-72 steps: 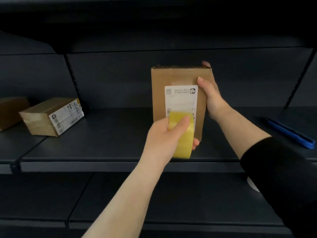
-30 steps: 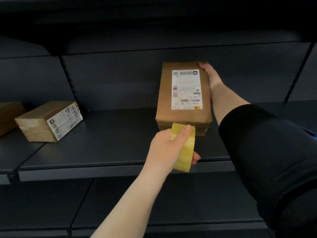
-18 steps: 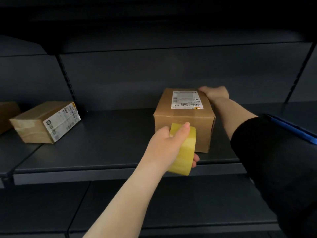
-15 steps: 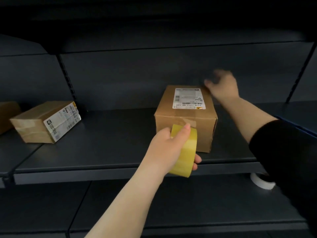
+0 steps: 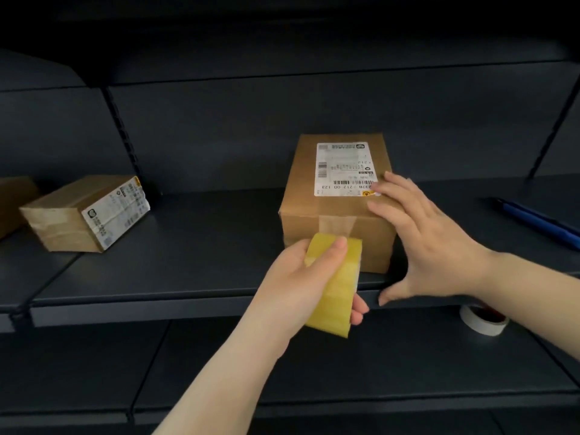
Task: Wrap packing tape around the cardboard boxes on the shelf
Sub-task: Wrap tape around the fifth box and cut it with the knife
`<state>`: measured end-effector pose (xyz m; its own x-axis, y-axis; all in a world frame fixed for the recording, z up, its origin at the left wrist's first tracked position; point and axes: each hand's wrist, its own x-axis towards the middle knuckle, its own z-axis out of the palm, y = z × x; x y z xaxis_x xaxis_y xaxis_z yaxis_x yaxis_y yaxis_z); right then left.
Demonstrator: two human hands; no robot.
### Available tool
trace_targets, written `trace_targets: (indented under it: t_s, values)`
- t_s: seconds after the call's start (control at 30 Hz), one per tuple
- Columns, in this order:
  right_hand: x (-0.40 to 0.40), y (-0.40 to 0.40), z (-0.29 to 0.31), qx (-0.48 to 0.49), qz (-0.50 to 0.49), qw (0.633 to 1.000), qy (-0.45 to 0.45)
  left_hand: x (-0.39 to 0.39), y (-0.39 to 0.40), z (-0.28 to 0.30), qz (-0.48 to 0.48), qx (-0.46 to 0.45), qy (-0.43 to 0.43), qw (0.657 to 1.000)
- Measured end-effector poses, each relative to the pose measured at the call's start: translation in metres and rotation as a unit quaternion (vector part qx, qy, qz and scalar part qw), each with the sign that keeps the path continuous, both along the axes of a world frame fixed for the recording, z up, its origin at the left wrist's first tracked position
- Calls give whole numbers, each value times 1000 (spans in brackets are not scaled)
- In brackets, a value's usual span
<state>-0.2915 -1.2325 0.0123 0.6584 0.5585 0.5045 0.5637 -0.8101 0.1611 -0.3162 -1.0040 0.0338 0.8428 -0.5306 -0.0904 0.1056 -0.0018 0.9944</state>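
A brown cardboard box [image 5: 306, 196] with a white shipping label on top lies flat on the dark shelf [image 5: 188, 246]. A strip of clear tape runs from its front face down to the yellow tape roll [image 5: 337, 290]. My left hand [image 5: 301, 284] grips that roll just in front of the box. My right hand [image 5: 423, 233] has spread fingers resting on the box's front right corner, thumb low near the shelf edge.
A second taped cardboard box [image 5: 84, 211] lies at the left of the shelf, and the edge of another box [image 5: 14, 199] shows at the far left. A blue tool [image 5: 539, 221] lies at the right. A white tape roll [image 5: 481, 320] sits on the lower shelf.
The box went from upright in my right hand to lying flat on the shelf. My right hand let go at the back, then came to the front right corner. The roll stayed low.
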Motion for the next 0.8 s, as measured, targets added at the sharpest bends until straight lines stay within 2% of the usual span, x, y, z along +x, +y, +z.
trace_targets:
  t_s: [0.2,0.67,0.8]
  values:
    - [-5,8,3,-29,-42,999,-16,-5,23,12,-62,-10,-111,992]
    - [-9,17,-4,-10,-7,997,-77,-23,39,10,-74,-36,-90,993]
    - [-10,19,3,17,-7,997,-75,-27,41,13,-90,-20,-139,986]
